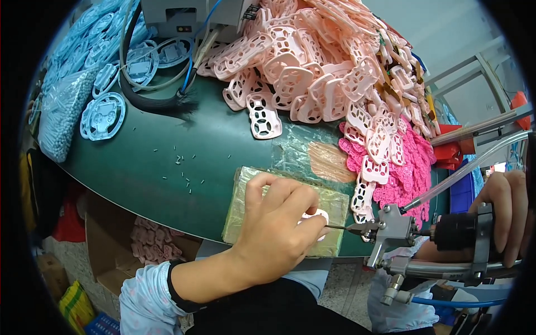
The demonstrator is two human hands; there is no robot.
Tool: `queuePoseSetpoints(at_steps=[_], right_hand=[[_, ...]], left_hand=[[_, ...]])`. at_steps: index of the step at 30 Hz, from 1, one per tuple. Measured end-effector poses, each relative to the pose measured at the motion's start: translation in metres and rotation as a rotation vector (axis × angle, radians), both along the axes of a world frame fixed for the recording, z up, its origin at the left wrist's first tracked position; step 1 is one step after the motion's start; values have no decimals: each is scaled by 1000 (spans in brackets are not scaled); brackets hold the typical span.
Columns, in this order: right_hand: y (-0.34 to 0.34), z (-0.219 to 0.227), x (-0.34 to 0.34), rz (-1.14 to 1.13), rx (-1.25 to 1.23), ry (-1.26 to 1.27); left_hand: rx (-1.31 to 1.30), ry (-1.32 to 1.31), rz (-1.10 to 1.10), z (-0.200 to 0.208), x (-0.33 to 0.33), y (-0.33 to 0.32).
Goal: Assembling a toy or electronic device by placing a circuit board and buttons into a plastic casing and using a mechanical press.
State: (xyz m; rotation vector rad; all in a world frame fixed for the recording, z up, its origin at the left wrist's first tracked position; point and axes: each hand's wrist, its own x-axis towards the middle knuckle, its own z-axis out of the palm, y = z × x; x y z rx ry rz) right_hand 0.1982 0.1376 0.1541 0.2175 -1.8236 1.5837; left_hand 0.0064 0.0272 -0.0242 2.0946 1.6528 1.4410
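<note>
One left hand: clamped on pale piece
Right hand: wrapped around driver
Yellowish block: beneath left hand

The green table bears pink pieces, blue discs, a yellowish block.

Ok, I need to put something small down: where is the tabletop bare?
Green tabletop is bare between the scattered pins and the yellowish block, and left of the pins below the blue disc. It's crowded at the back under the pale pink heap, at right around the bright pink pile, and on the block under the left hand.
</note>
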Motion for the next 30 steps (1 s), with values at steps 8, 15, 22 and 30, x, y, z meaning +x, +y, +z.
queuePoseSetpoints(at_steps=[8,15,22,30], right_hand=[[-14,-2,-29,-155,-71,-30],[-17,-2,-22,-144,-71,-113],[-27,-3,-13,-146,-80,-216],[-54,-28,26,-369,-211,-157]], left_hand=[[-24,30,-2,2,-3,3],[5,137,7,1,1,5],[-88,32,-89,-1,5,-7],[-365,-12,-163,-22,-15,-22]])
